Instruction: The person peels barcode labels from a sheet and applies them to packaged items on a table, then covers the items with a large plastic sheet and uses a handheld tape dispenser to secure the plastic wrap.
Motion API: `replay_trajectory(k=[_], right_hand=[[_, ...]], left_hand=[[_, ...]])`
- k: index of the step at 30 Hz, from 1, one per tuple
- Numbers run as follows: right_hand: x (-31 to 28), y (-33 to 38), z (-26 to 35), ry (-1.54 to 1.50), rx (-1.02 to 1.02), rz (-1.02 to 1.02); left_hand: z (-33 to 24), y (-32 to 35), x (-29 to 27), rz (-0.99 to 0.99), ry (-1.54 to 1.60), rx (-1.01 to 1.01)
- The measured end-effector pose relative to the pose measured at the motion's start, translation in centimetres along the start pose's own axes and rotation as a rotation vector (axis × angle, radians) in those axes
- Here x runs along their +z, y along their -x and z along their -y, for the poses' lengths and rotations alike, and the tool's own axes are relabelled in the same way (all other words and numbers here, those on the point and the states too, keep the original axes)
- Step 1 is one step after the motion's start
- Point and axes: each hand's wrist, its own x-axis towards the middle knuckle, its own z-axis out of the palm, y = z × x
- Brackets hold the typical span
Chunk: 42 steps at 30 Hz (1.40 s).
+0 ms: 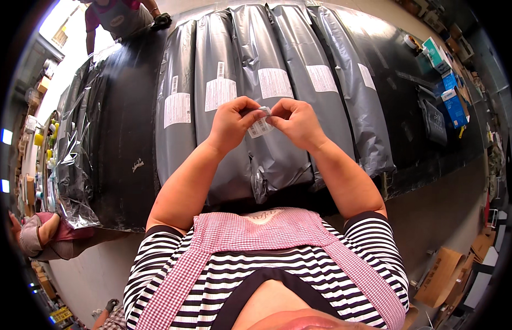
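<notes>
Between my two hands is a small white barcode sticker (259,130), pinched at its top edge. My left hand (233,122) has thumb and forefinger closed on one side of it, my right hand (298,122) on the other. Both hands are above the middle grey plastic mailer bag (281,157), one of several long, stuffed bags lying side by side. Each bag bears a large white label, such as the one (276,83) just beyond my hands. Smaller barcode strips, like this one (221,70), also show on the two leftmost bags.
The bags lie on a black-topped table (129,148). Shiny dark plastic film (77,159) covers its left end. Blue boxes (455,107) and a dark pouch (434,122) sit at the right. A person (121,19) stands across the far left; another (52,234) is at the near left.
</notes>
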Motion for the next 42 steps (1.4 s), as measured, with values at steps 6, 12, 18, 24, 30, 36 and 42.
replay_trajectory(k=[6,12,18,24,30,36,42], right_hand=[[-1.9,-2.9,-1.0,0.002,0.051,0.059],[-6.3,-12.6,-3.5,-0.279,0.089,-0.020],[-5.0,-19.6,-8.6,-0.266,0.114,-0.032],[-3.7,-20.7,-10.0,-0.198,0.075,-0.060],[-3.2,-20.5,-10.0,-0.127,0.026,-0.070],[-2.7,-19.9,-9.9,0.021,-0.052,-0.113],[-2.5,-19.5,-10.0,0.017,-0.090,-0.182]], left_hand=[[-0.2,-2.3,0.1,-0.098,-0.277,0.001],[1.9,-5.6,0.5,0.161,-0.270,-0.099],[4.5,-5.5,3.3,0.542,-0.580,0.388],[4.7,-5.4,2.9,0.542,-0.554,0.376],[4.4,-5.3,2.9,0.539,-0.549,0.369],[4.4,-5.3,2.8,0.540,-0.533,0.345],[4.4,-5.3,2.9,0.534,-0.527,0.348]])
